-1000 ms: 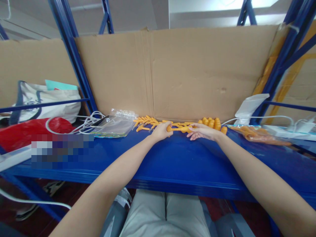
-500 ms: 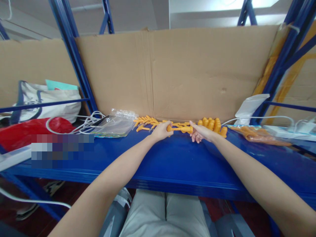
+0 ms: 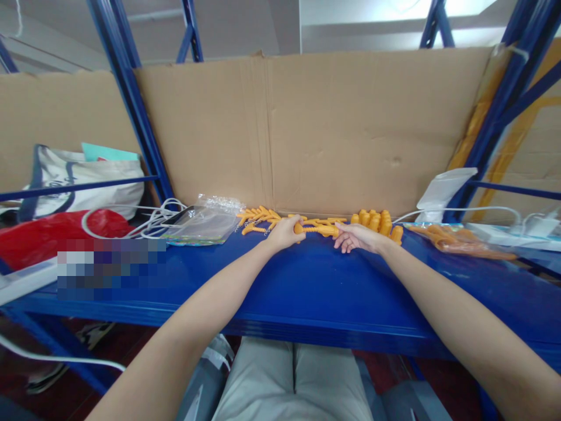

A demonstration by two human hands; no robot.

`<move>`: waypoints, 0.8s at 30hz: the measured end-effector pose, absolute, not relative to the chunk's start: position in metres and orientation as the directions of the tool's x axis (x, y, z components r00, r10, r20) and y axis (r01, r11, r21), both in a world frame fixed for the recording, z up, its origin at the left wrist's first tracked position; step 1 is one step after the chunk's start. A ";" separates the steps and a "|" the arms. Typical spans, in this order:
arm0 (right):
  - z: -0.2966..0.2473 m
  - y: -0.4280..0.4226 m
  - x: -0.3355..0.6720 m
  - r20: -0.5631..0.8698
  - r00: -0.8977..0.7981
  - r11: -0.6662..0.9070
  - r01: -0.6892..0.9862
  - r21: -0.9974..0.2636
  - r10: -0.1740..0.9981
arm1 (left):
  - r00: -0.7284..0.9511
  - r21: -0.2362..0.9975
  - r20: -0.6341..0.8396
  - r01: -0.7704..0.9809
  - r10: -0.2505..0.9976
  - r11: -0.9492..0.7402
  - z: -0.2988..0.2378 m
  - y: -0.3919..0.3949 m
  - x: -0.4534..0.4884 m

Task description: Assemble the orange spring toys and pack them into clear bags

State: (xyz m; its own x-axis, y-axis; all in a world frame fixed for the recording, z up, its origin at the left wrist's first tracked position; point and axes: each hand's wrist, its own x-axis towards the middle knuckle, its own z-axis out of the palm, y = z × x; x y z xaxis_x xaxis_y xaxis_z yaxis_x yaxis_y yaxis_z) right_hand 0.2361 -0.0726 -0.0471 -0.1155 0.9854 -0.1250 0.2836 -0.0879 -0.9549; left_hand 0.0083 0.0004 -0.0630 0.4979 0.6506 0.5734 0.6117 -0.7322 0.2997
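Note:
An orange plastic piece with a ridged, narrow shaft and a thicker sleeve [image 3: 328,231] lies level between my hands, just above the shelf. My left hand [image 3: 284,233] is wrapped round its rounded left end. At the right end, my right hand [image 3: 354,237] has thumb and forefinger on the sleeve, while the other fingers hang loosely curled. Behind the hands lies a row of thin orange parts [image 3: 263,214], some with small metal chains. Several stubby orange cylinders [image 3: 376,220] are grouped just behind and to the right of my right hand.
The blue shelf [image 3: 302,286] has a tall cardboard sheet [image 3: 324,128] along its back. Clear plastic bags [image 3: 204,222] and white cables [image 3: 151,219] lie to the left. An orange-filled bag [image 3: 464,241] and a white power strip [image 3: 499,233] are on the right.
Both hands have shifted slightly left with the orange piece. The right thumb and fingers have moved a little along its right end.

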 end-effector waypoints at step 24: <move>-0.060 -0.059 0.249 -0.068 -0.201 -0.029 0.187 -0.982 0.977 | 0.474 0.335 0.553 0.626 0.685 -0.704 -0.063 0.002 0.009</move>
